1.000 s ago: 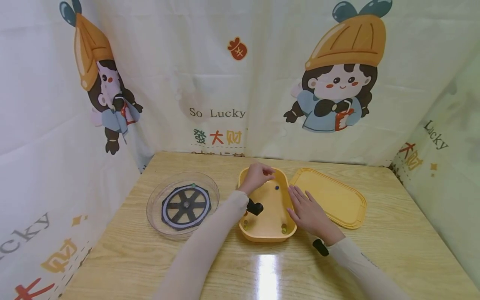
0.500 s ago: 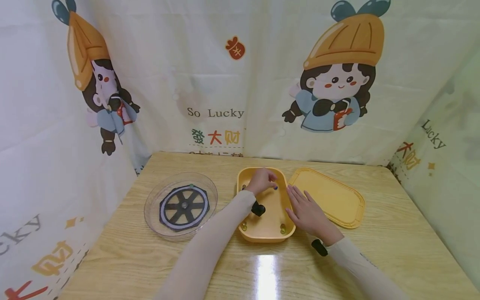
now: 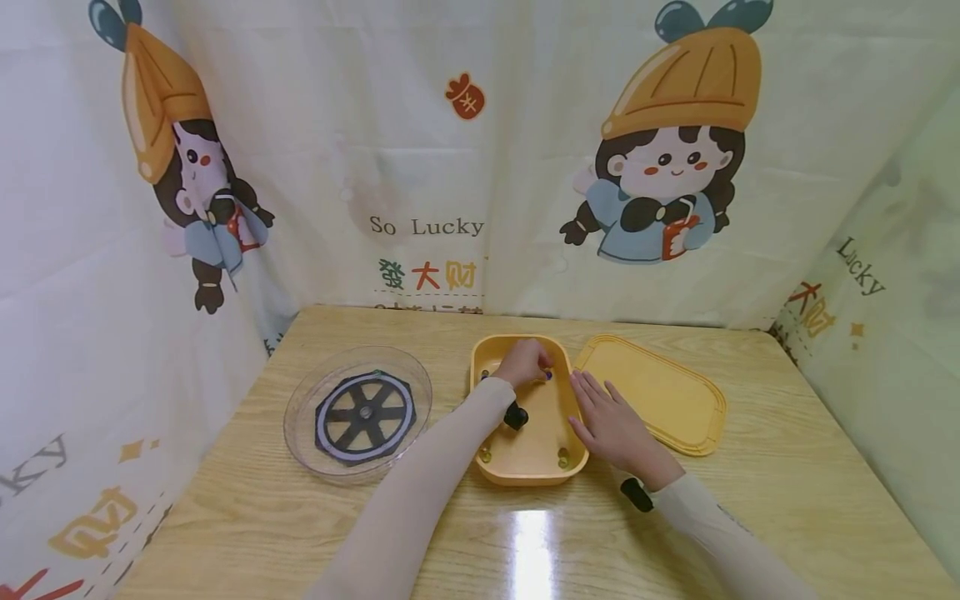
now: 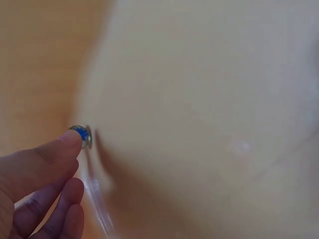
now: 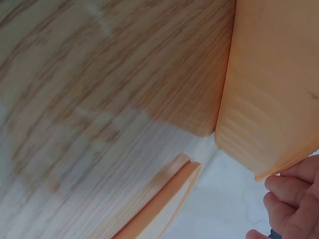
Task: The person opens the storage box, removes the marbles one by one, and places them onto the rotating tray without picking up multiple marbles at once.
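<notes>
My left hand (image 3: 525,361) reaches down inside a yellow-orange plastic tub (image 3: 525,480). In the left wrist view, its thumb and finger pinch a clear marble with blue inside (image 4: 80,134), low in the tub. The same blue marble (image 3: 549,375) shows beside the fingertips in the head view. My right hand (image 3: 617,425) rests along the tub's right rim with its fingers straight. Yellowish marbles lie in the tub's near left corner (image 3: 486,455) and near right corner (image 3: 563,458). Another small marble (image 3: 485,374) lies by the left wall. My left forearm hides part of the tub.
To the left stands a round clear dish (image 3: 296,454) with a dark, spoked wheel-shaped piece (image 3: 366,413) inside. A flat yellow lid (image 3: 660,392) lies right of the tub on the wooden table (image 3: 630,550). Printed curtains (image 3: 525,167) enclose the table.
My left hand has moved down and slightly right inside the tub, its fingers coming to the blue marble. The right hand stays on the rim. The head view has shifted slightly.
</notes>
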Demonstrator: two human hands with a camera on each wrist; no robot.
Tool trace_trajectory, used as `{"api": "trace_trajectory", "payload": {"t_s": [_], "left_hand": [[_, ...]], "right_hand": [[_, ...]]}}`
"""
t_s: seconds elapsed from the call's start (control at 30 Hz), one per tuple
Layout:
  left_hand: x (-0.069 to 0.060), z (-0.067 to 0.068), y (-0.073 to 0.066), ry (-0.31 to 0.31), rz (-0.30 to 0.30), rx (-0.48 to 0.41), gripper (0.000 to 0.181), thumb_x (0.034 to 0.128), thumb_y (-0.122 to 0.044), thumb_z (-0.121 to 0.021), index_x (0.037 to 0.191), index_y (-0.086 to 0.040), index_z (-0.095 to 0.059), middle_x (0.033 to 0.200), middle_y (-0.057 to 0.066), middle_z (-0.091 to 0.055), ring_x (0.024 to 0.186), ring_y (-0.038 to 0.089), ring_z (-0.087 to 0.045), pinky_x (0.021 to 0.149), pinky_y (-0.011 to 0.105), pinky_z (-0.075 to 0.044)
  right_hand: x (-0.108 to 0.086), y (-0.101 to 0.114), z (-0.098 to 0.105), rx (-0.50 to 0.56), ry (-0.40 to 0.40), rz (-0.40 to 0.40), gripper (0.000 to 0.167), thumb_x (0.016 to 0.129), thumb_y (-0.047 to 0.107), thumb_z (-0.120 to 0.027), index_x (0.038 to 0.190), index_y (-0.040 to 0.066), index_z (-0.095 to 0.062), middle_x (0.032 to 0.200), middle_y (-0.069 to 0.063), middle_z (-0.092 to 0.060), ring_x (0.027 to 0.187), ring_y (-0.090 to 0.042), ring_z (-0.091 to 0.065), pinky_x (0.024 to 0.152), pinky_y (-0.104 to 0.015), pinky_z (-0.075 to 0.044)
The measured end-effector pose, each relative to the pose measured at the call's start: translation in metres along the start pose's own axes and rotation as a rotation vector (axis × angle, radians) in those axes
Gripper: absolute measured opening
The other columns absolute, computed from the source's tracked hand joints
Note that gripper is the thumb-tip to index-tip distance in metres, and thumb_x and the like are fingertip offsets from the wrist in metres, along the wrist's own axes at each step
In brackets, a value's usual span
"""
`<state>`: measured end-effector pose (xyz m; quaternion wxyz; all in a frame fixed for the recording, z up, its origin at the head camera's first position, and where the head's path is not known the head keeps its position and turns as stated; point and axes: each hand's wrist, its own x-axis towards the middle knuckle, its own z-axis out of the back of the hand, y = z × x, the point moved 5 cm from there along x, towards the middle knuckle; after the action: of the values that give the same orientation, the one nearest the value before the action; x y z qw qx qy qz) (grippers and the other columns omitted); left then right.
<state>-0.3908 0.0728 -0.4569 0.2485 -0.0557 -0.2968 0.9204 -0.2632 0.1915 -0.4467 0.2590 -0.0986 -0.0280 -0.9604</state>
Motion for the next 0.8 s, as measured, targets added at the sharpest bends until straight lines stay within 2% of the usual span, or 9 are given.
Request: {"api": "trace_trajectory", "payload": {"t_s": [0.17, 0.37, 0.8], "left_hand": [[0.003, -0.003, 0.001, -0.005, -0.024, 0.077, 0.02, 0.075, -0.008, -0.077, 0.095, -0.008, -0.075, 0.094, 0.002, -0.074, 0.093, 0.016, -0.068, 0.083, 0.023, -0.051], [0.008, -0.01, 0.004, -0.007, -0.021, 0.144, 0.014, 0.074, -0.011, -0.078, 0.088, -0.011, -0.077, 0.09, -0.001, -0.074, 0.087, 0.013, -0.067, 0.078, 0.021, -0.051], [0.003, -0.006, -0.004, -0.006, 0.013, 0.167, 0.008, 0.0752, -0.01, -0.077, 0.083, -0.011, -0.076, 0.087, -0.002, -0.073, 0.085, 0.013, -0.066, 0.076, 0.022, -0.051]], "right_hand": [[0.0, 0.0, 0.0, 0.002, -0.001, 0.001, 0.062, 0.095, 0.03, -0.049, 0.142, -0.007, -0.032, 0.147, -0.02, -0.036, 0.138, -0.034, -0.033, 0.11, -0.054, -0.027], [0.001, 0.0, 0.0, -0.007, -0.005, 0.005, 0.062, 0.095, 0.031, -0.049, 0.141, -0.007, -0.033, 0.147, -0.02, -0.037, 0.138, -0.033, -0.034, 0.11, -0.054, -0.028], [0.0, 0.001, 0.001, -0.008, -0.018, 0.006, 0.061, 0.094, 0.029, -0.05, 0.141, -0.007, -0.034, 0.146, -0.021, -0.038, 0.137, -0.033, -0.035, 0.109, -0.054, -0.029]]}}
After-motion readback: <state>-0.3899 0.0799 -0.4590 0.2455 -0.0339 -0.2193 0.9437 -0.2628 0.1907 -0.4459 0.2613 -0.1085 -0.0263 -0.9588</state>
